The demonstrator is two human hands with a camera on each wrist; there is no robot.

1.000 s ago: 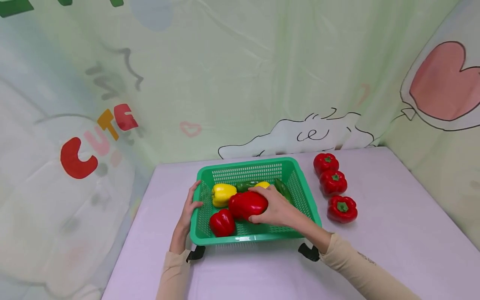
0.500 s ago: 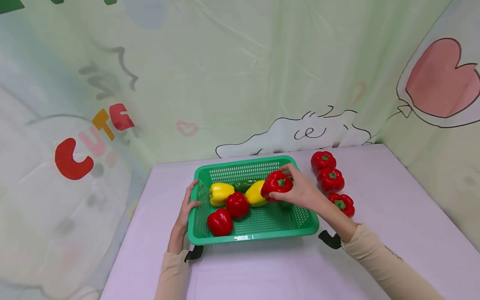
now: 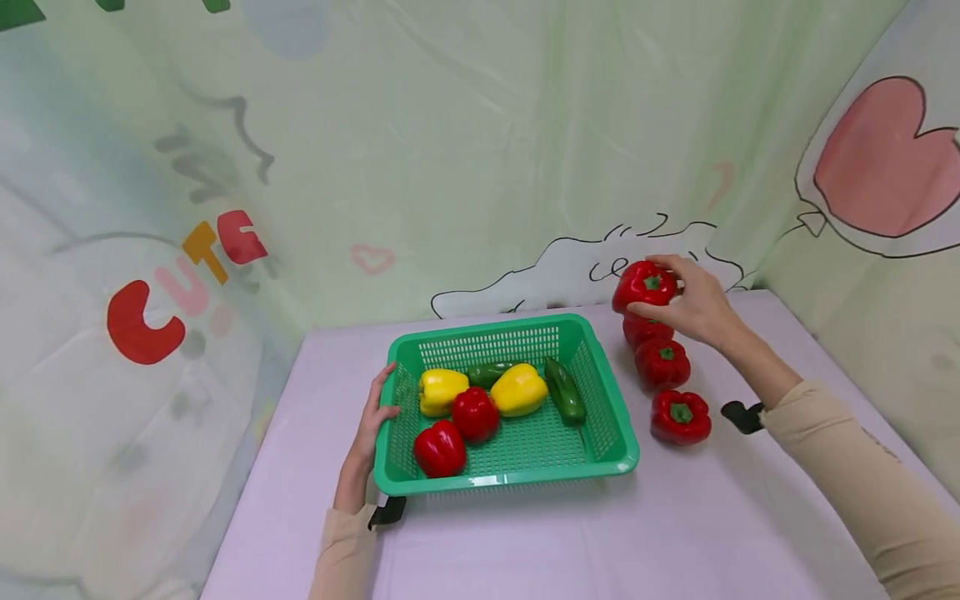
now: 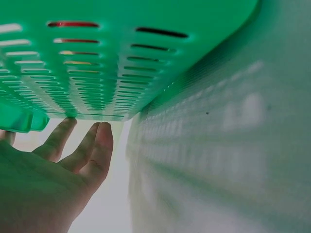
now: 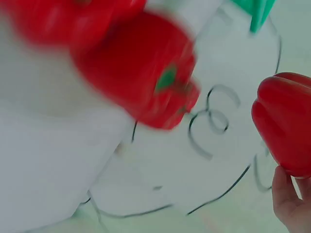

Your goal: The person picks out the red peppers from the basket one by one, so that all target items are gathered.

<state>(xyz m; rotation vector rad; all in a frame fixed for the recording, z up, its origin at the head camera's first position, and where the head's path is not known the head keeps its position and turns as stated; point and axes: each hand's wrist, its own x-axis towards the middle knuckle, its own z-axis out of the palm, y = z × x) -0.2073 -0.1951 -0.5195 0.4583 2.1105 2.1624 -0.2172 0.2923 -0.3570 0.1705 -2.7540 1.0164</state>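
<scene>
My right hand (image 3: 699, 302) holds a red bell pepper (image 3: 643, 286) between thumb and fingers, above the far right of the table. In the right wrist view this pepper (image 5: 286, 124) is at the right edge, fingertips at its end. Below it, three red bell peppers (image 3: 681, 417) stand in a row, the farthest partly hidden by the held one. My left hand (image 3: 369, 425) grips the left rim of a green plastic basket (image 3: 517, 478), thumb over the rim, fingers along the outside wall (image 4: 97, 63). Inside lie two red bell peppers (image 3: 440, 448), two yellow bell peppers (image 3: 519, 390) and two green peppers (image 3: 565, 392).
A lilac cloth covers the table (image 3: 525, 542). Behind it hangs a printed curtain (image 3: 480, 167), which also runs along both sides. The row of peppers stands just beyond the basket's right wall. Black straps (image 3: 742, 417) show at both wrists.
My right hand has lifted the red bell pepper out of the basket and carried it right and away to above the row's far end. The left hand stays at the basket's rim.
</scene>
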